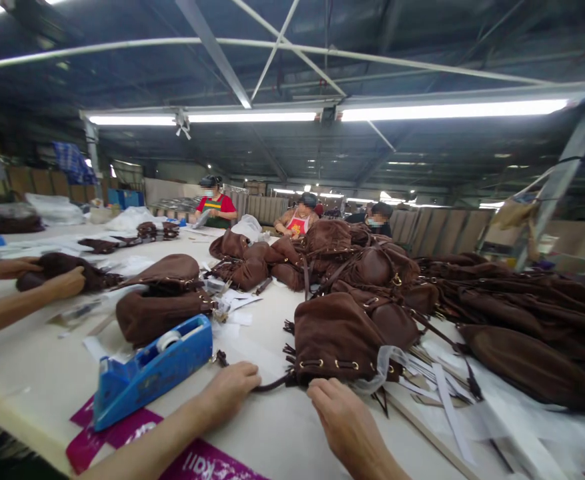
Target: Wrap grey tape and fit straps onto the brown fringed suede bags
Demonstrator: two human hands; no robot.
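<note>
A dark brown drawstring bag (339,333) with brass eyelets and a fringe lies on its side in front of me, its eyelet edge towards me. My left hand (231,392) is closed around the bag's dark drawstring (274,383), whose knotted end pokes out beyond my fingers. The cord runs from my fingers right to the bag. My right hand (339,417) has its curled fingers at the bag's near edge and looks closed on it; the fingertips are partly hidden. Clear plastic (387,367) hangs at the bag's right corner.
Left of my arm stands a blue tape dispenser (155,367) on purple printed plastic (212,463). More brown bags (332,250) are heaped behind, with paper strips (447,393) at right. A co-worker's hands (65,283) hold a brown item at far left. Several people work across the table.
</note>
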